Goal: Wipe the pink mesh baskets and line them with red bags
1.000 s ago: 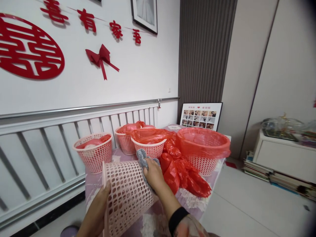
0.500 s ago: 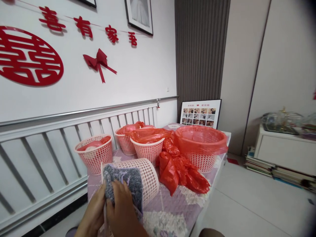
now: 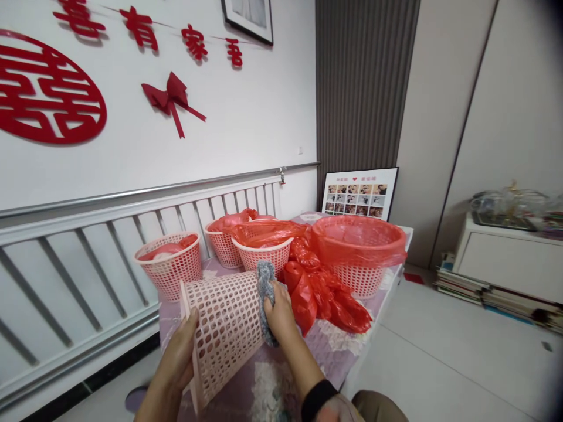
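Table: covered with a purple patterned cloth; it carries everything listed below.
Large basket: one, lined with a red bag, at 2 o'clock from my hands.
Held basket: one pink perforated basket lying on its side, rim toward me at 7 o'clock, base pointing away at 1 o'clock; it sits between my two hands.
Small baskets: three upright, each with red plastic inside — one at 11 o'clock, one at 12 o'clock, one just beside it at 1 o'clock. Baskets in all: five.
Red bags: a loose crumpled heap at 2 o'clock, just beside my right hand; I cannot count them.
Left hand: fingers curled over the held basket's rim, thumb on the outer mesh, gripping it.
Right hand: fingers pressed together on the cloth, pushing it against the basket's base.
Cloth: one, grey and fuzzy, pinched between my right fingers and the base edge.
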The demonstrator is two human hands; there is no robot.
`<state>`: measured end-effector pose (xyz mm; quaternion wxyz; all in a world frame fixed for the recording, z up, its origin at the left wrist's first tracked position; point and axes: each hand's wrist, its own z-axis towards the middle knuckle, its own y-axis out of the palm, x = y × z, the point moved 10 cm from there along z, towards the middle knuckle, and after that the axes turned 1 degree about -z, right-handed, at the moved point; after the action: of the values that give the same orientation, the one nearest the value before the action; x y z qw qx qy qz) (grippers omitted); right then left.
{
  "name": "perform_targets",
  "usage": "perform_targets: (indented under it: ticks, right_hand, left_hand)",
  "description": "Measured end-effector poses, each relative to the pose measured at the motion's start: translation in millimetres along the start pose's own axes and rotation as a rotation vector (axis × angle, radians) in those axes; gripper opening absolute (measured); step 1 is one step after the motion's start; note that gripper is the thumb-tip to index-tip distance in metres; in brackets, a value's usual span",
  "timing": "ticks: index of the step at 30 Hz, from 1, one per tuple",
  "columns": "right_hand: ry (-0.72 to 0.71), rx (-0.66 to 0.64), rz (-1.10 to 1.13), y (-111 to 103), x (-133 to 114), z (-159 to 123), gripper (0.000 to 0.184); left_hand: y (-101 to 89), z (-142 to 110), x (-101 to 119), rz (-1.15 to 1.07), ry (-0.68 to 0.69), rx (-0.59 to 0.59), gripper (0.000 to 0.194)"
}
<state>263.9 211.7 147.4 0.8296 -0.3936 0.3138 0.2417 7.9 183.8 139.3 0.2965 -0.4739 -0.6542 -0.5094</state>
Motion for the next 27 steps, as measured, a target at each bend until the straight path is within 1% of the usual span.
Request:
perform_targets:
  ticks: [2, 4, 7, 9, 11, 13, 15, 17, 18, 20, 22, 24, 25, 27]
  right_hand:
    - [-0.005, 0.007, 0.003, 4.1, -9.9, -6.9, 0.056]
    - [-0.050, -0.022, 0.018, 16.6, -34.7, -24.5, 0.057]
    - [-0.166, -0.084, 0.102, 44.4, -86.9, -71.0, 0.060]
    - [-0.222, -0.068, 0.187, 58.4, -116.8, -106.9, 0.065]
    - [-0.237, 0.035, 0.241, 59.9, -131.6, -135.0, 0.074]
    - [-0.282, 0.049, 0.244, 61.3, -135.7, -147.6, 0.079]
    - [-0.367, -0.015, 0.208, 60.5, -128.4, -142.6, 0.075]
    - [-0.409, -0.053, 0.157, 52.4, -103.6, -123.9, 0.066]
    - [-0.365, -0.030, 0.134, 44.8, -82.2, -110.7, 0.063]
    - [-0.210, 0.044, 0.109, 29.0, -32.7, -87.1, 0.062]
    - [-0.075, 0.104, 0.114, 19.3, 8.8, -76.2, 0.058]
    - [-0.007, 0.143, 0.137, 16.1, 33.0, -76.0, 0.054]
    - [0.008, 0.158, 0.149, 16.1, 39.3, -78.1, 0.053]
    - [0.023, 0.174, 0.168, 17.8, 43.9, -82.6, 0.052]
  left_hand:
    - [2.3, -1.0, -0.6, -0.018, -0.001, -0.012, 0.053]
    - [5.4, -2.8, 0.7, -0.039, 0.007, -0.016, 0.052]
    - [8.7, -3.7, 6.0, -0.065, 0.046, -0.023, 0.043]
    - [7.7, -2.8, 11.2, -0.086, 0.091, -0.023, 0.032]
    - [4.4, -2.1, 15.2, -0.102, 0.127, -0.017, 0.024]
    - [1.5, -2.3, 16.6, -0.107, 0.140, -0.014, 0.025]
    - [1.9, -3.3, 15.5, -0.090, 0.126, -0.030, 0.024]
    - [3.9, -4.3, 13.6, -0.061, 0.102, -0.043, 0.021]
    - [4.9, -4.5, 12.7, -0.045, 0.089, -0.045, 0.025]
    - [6.1, -4.1, 12.3, -0.021, 0.071, -0.029, 0.034]
    - [7.7, -3.5, 12.3, -0.008, 0.056, -0.013, 0.042]
    - [8.8, -4.0, 10.3, -0.002, 0.037, -0.006, 0.046]
    - [8.4, -4.8, 8.2, -0.002, 0.031, -0.008, 0.048]
    - [3.5, -7.0, 0.9, -0.008, 0.043, -0.023, 0.052]
